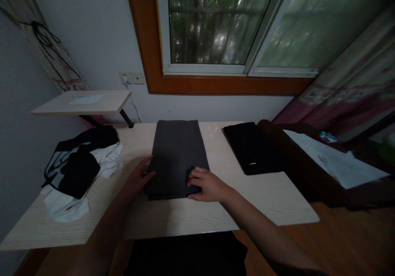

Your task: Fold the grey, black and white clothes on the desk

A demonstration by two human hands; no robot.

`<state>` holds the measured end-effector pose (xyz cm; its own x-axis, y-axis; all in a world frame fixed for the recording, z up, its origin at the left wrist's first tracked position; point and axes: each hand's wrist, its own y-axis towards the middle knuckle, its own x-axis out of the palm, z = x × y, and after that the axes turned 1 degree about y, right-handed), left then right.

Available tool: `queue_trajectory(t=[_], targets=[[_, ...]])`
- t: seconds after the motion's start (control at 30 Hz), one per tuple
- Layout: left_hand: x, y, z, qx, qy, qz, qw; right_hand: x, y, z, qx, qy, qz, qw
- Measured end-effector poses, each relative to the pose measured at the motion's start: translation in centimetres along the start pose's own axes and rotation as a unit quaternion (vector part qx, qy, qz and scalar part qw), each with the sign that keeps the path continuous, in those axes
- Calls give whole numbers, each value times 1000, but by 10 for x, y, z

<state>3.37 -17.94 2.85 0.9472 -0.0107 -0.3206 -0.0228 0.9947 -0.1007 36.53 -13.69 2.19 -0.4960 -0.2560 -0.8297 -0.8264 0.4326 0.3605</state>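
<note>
A dark grey folded garment (177,152) lies lengthwise in the middle of a light wooden table (271,193). My left hand (140,177) rests at its near left edge, fingers curled around the edge of the cloth. My right hand (206,184) sits on the near right corner, fingers bent and pinching the fabric. Both forearms reach in from the bottom of the head view.
A heap of black and white clothes (78,165) lies at the table's left. A black folded item (251,146) sits at the right. Beyond it stands dark furniture with white paper (336,161). A small shelf (83,102) and a window are behind.
</note>
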Motion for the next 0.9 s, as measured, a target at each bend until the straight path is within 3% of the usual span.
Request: queue_trajectory(t=[0.23,0.5,0.67,0.9], targets=[[-12,-2,-9,-39,-112,-110,987,3,-9,-5,-7,-23,-20,1000],[-18,-4,-5,-64,-13,-177,982,-8,-15,-7,7,16,5,1000],[-17,-5,0,-63,13,-171,983,-15,-22,-8,30,54,26,998],[-24,4,-9,-30,139,-207,968,-26,-24,-14,53,58,-9,997]])
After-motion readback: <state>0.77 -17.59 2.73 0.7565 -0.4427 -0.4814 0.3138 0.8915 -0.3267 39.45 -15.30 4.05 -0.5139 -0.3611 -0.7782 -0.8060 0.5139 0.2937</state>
